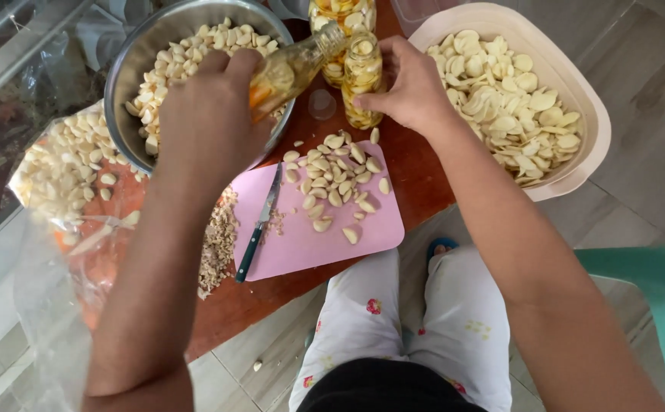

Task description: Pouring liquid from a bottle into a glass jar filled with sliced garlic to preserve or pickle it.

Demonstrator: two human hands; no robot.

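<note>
Glass bottle tipped by grasping left hand into garlic-packed small jar, right hand gripping it; loose cloves remain on pink board.

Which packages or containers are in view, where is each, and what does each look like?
Clear plastic bag: left, holding pale peeled cloves.
Small clear glass jar: top centre, clove-filled, steadied by right hand.
Clear glass bottle: tilted in left hand, yellowish liquid.
No labels, signs or screens.

A home kitchen corner: a low wooden table on tiled floor carries a steel bowl of peeled garlic, a pink cutting board and a knife.
</note>
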